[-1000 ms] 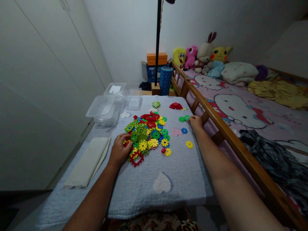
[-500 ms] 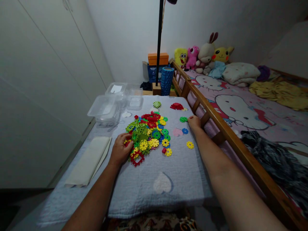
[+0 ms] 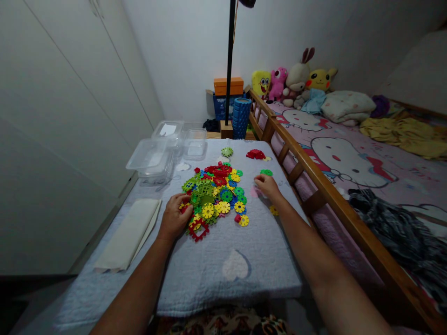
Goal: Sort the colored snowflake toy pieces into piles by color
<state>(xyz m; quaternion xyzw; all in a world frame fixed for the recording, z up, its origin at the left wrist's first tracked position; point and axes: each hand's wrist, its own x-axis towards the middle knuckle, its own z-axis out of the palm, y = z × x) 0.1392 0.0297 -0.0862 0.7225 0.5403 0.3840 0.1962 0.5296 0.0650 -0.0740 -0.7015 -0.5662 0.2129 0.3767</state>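
Observation:
A heap of interlocking plastic pieces (image 3: 208, 211) lies mid-table: yellow, green, blue and red notched discs, lime square frames and a red square frame (image 3: 199, 230). My left hand (image 3: 174, 215) rests cupped against the heap's left edge, thumb and fingers apart, with red and yellow pieces showing between them. My right hand (image 3: 268, 185) is above the cloth to the right of the heap, its fingers curled together and no piece visible in them. Just beyond it lie green discs (image 3: 266, 172). A yellow disc (image 3: 274, 211) is partly covered by my right forearm.
Red pieces (image 3: 255, 154) and a lime disc (image 3: 226, 151) lie at the table's far side. Clear plastic boxes (image 3: 153, 158) stand at the back left, near a folded cream cloth (image 3: 129, 235). A wooden bed rail (image 3: 300, 153) runs along the right; a lamp pole (image 3: 229, 65) rises behind.
My right hand has moved left from the green discs toward the heap, leaving them on the cloth. It now hides the small blue disc. My left hand has stayed at the heap.

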